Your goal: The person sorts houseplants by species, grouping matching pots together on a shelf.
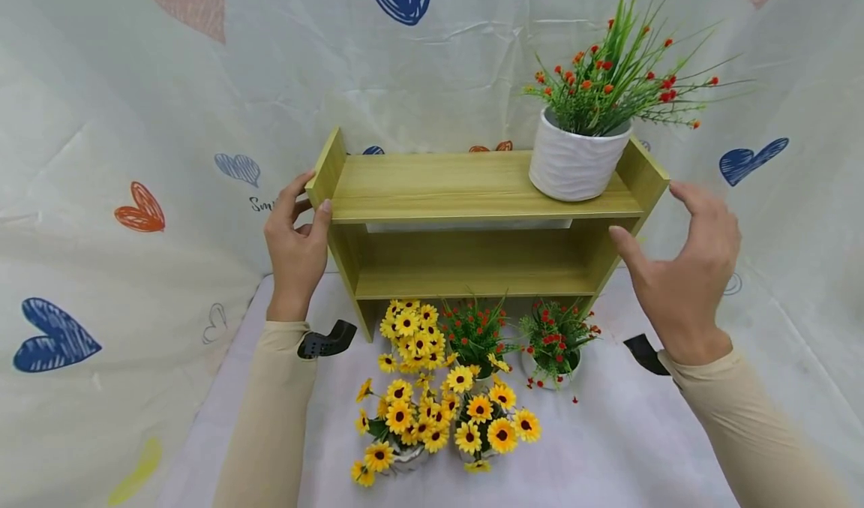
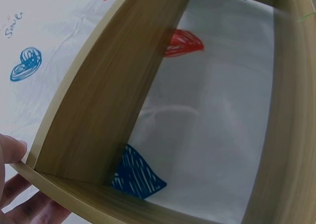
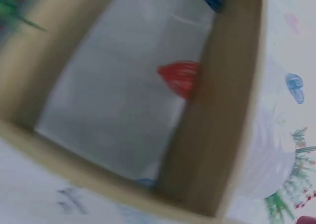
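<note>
A two-tier wooden shelf (image 1: 432,185) stands upright against the backdrop. My left hand (image 1: 297,245) grips the shelf's left side panel (image 1: 329,166), thumb at the front edge and fingers on the outer side. In the left wrist view, my left thumb (image 2: 14,150) and fingers straddle that panel's edge. My right hand (image 1: 691,275) is spread at the right side panel (image 1: 644,172), thumb in front and fingertips right at its outer edge. On the top board's right end sits a white ribbed pot (image 1: 577,159) with tall grass and small red flowers (image 1: 601,80).
Below the shelf, several potted plants stand on the white cloth (image 1: 594,448): yellow sunflowers (image 1: 412,332) at left and in front, and red-flowered plants (image 1: 553,339) toward the right. A white backdrop with printed hearts (image 1: 55,335) hangs behind.
</note>
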The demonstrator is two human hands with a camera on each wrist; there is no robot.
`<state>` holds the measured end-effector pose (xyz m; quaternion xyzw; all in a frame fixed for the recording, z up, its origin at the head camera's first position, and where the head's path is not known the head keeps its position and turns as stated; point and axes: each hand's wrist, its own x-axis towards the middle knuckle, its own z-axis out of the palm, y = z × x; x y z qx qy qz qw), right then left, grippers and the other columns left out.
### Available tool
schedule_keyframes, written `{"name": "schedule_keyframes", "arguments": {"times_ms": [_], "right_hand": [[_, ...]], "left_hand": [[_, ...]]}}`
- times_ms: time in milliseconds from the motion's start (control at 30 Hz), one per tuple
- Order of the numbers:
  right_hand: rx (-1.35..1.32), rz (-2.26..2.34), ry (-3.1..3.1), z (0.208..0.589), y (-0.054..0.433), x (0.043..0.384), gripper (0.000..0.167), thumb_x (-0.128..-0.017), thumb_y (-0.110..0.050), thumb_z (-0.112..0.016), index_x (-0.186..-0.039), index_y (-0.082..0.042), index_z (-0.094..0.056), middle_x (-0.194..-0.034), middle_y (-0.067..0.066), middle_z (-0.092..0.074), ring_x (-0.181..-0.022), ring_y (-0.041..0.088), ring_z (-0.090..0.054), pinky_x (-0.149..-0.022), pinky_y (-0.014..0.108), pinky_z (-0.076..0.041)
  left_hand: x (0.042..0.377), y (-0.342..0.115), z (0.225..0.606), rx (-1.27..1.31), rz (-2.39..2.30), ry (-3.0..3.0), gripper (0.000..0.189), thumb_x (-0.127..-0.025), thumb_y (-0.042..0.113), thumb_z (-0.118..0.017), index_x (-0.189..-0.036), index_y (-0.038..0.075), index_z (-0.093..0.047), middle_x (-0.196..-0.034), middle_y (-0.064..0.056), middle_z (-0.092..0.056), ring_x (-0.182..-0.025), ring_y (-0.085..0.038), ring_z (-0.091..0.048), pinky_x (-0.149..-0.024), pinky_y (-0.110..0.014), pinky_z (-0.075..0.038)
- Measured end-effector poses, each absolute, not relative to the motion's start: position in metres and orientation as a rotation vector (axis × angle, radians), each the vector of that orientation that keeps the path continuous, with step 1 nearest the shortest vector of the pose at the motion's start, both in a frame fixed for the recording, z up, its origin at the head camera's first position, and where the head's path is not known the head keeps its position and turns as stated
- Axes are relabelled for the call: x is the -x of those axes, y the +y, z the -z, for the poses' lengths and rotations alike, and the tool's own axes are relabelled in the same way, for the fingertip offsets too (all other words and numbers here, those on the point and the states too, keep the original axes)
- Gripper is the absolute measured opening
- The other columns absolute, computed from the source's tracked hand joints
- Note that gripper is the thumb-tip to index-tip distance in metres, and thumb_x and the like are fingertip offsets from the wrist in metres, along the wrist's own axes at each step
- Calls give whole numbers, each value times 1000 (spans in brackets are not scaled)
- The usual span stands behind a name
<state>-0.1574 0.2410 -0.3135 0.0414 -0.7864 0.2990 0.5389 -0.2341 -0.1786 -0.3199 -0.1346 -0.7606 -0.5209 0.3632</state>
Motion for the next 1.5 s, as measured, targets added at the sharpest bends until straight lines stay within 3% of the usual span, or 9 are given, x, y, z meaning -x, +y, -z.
{"name": "schedule_keyframes", "arguments": {"times_ms": [233, 333, 400, 533, 667, 733, 800, 1100, 1500], "right_hand": [[-109, -755, -1904, 387, 263, 128, 86, -93, -66, -67, -130, 11, -64, -124, 33, -65, -117, 52, -55, -108, 28, -34], [-71, -774, -1977, 420, 270, 116, 65, -94, -40, -76, -130, 12, -62, -123, 33, -64, -114, 49, -55, -102, 19, -31], [-40, -791, -2021, 441, 273, 108, 56, -88, -19, -80, -130, 12, -62, -121, 32, -64, -111, 48, -55, -98, 15, -29], [22, -772, -2125, 478, 276, 96, 60, -76, 0, -85, -130, 12, -61, -121, 31, -64, -110, 48, -57, -95, 15, -29], [50, -731, -2241, 505, 280, 90, 66, -73, 0, -89, -130, 13, -58, -122, 32, -62, -109, 49, -57, -95, 40, -43], [57, -717, -2306, 514, 281, 88, 69, -73, -1, -91, -132, 13, -57, -122, 33, -61, -109, 49, -57, -90, 55, -45], [48, -714, -2372, 523, 282, 86, 73, -73, -3, -92, -134, 13, -55, -124, 34, -60, -109, 50, -57, -89, 62, -46], [-69, -728, -2613, 548, 281, 88, 91, -73, -15, -96, -143, 17, -46, -132, 36, -57, -109, 52, -59, -85, 66, -50], [-82, -809, -2732, 560, 269, 99, 96, -79, -21, -94, -149, 13, -39, -140, 36, -52, -118, 53, -56, -93, 68, -50]], "left_hand": [[234, -178, 319, 336, 1331, -1964, 45, -104, 4, -64, -149, 8, -61, -144, -14, -61, -118, -32, -66, -77, -8, -52], [234, -178, 319, 334, 1332, -1966, 45, -104, 4, -64, -149, 9, -61, -144, -14, -61, -119, -32, -66, -77, -8, -52], [234, -178, 319, 332, 1332, -1968, 45, -104, 4, -64, -149, 9, -61, -144, -14, -61, -119, -32, -66, -77, -8, -53], [233, -178, 319, 326, 1331, -1968, 45, -105, 5, -64, -149, 9, -61, -145, -14, -61, -119, -32, -66, -77, -8, -52], [233, -179, 319, 324, 1326, -1965, 45, -105, 5, -64, -149, 10, -61, -144, -14, -61, -119, -32, -66, -78, -8, -52], [233, -179, 319, 326, 1327, -1963, 45, -105, 4, -63, -149, 9, -61, -144, -14, -61, -119, -32, -66, -78, -8, -52], [233, -178, 319, 329, 1330, -1962, 45, -105, 4, -64, -149, 9, -61, -144, -14, -61, -119, -32, -66, -78, -8, -52], [234, -178, 320, 336, 1331, -1957, 45, -105, 4, -64, -149, 9, -61, -144, -14, -61, -118, -32, -66, -77, -8, -52], [234, -177, 320, 330, 1333, -1955, 45, -104, 3, -64, -149, 8, -61, -144, -14, -62, -118, -31, -66, -77, -9, -52]]}}
